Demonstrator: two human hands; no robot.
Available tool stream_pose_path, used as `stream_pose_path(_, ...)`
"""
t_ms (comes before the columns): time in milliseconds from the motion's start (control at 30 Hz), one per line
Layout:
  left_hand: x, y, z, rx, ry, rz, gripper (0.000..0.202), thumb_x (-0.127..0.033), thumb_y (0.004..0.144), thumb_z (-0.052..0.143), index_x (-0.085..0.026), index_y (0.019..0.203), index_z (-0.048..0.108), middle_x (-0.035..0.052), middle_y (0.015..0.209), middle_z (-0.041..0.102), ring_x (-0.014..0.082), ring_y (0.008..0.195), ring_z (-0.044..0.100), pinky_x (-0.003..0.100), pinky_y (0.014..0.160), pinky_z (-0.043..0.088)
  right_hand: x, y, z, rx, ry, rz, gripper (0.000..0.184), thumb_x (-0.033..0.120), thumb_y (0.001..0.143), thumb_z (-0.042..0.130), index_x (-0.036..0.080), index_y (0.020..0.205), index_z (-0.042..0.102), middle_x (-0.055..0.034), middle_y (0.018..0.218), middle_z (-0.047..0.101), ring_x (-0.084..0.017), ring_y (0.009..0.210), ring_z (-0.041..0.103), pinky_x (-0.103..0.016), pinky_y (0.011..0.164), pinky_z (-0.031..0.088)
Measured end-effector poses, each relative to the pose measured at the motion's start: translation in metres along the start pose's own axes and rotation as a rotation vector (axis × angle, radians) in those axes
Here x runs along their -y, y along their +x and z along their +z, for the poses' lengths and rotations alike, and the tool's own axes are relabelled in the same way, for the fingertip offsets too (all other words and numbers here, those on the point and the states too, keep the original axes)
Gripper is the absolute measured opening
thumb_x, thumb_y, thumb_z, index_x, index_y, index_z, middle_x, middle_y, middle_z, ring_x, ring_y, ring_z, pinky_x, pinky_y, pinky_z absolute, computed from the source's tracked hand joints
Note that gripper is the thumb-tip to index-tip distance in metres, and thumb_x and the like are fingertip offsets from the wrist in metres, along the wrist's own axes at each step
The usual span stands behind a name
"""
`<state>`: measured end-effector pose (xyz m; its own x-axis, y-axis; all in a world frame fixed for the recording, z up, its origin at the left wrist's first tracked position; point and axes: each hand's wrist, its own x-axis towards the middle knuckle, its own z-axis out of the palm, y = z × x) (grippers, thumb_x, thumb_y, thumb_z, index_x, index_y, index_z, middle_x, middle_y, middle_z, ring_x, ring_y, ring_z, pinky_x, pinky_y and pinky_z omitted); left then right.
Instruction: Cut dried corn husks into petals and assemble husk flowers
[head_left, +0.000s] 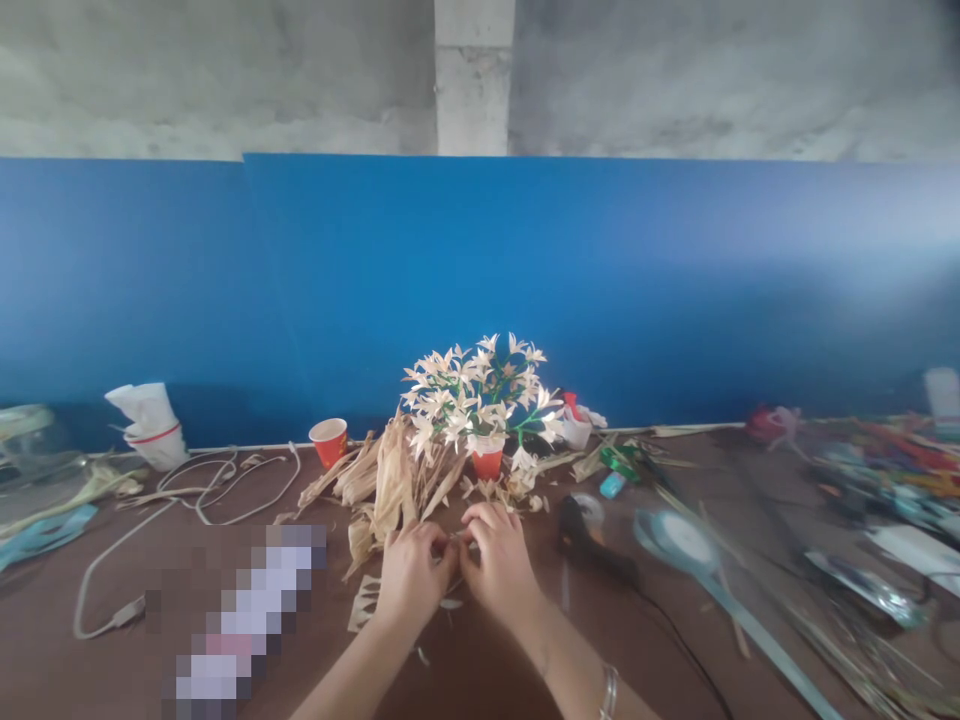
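Observation:
My left hand [416,565] and my right hand [495,555] meet fingertip to fingertip low over the brown table. Both are closed in a pinch, and whatever lies between the fingers is too small to make out. Just beyond them, dried corn husks [394,470] lie in a heap. White husk-like flowers [480,390] on green stems stand in a red paper cup [488,462] behind the hands. Beside my left wrist is a flat pale piece with cut-out shapes [365,603]. Small pale scraps [451,604] are scattered under the hands.
On the left are a white cable [199,490], another red paper cup [328,442] and a white cup with tissue [156,440]. A black corded tool [592,540] and a pale blue ribbon roll [686,540] lie to the right. A blue partition [375,280] stands behind the table.

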<state>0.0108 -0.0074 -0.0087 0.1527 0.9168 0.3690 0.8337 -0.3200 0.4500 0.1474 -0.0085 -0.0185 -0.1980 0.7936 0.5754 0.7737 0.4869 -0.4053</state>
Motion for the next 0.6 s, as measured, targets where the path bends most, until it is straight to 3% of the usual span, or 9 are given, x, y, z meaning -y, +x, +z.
stream_pose_path(233,0.012,0.005,-0.011,0.044,0.138,-0.065,0.015,-0.020,0.074,0.052,-0.018,0.062,0.060,0.0035,0.067,0.066,0.0213,0.075,0.058,0.032,0.071,0.033,-0.004,-0.001,0.004,-0.025,-0.062,0.078,0.013,0.006,0.071,0.052,0.018,0.067,0.054,-0.0041,0.086,0.057,-0.020,0.086,0.050,-0.034,0.075,0.031)
stream_pose_path(367,0.025,0.011,-0.023,0.092,0.138,-0.072,0.014,-0.018,0.074,0.051,-0.019,0.066,0.062,0.0037,0.070,0.066,0.0207,0.076,0.059,0.029,0.068,0.035,-0.014,-0.001,0.004,0.037,-0.056,0.100,0.016,0.008,0.076,0.051,0.018,0.064,0.056,-0.0024,0.084,0.059,-0.019,0.084,0.051,-0.033,0.074,0.031)
stream_pose_path(600,0.021,0.007,-0.034,0.358,0.081,-0.034,0.017,-0.012,0.066,0.054,-0.021,0.074,0.067,0.0044,0.080,0.068,0.0206,0.081,0.060,0.027,0.069,0.038,-0.018,-0.003,0.003,0.140,-0.049,0.083,0.019,0.013,0.080,0.051,0.019,0.065,0.062,-0.0029,0.085,0.059,-0.019,0.085,0.051,-0.034,0.073,0.032)
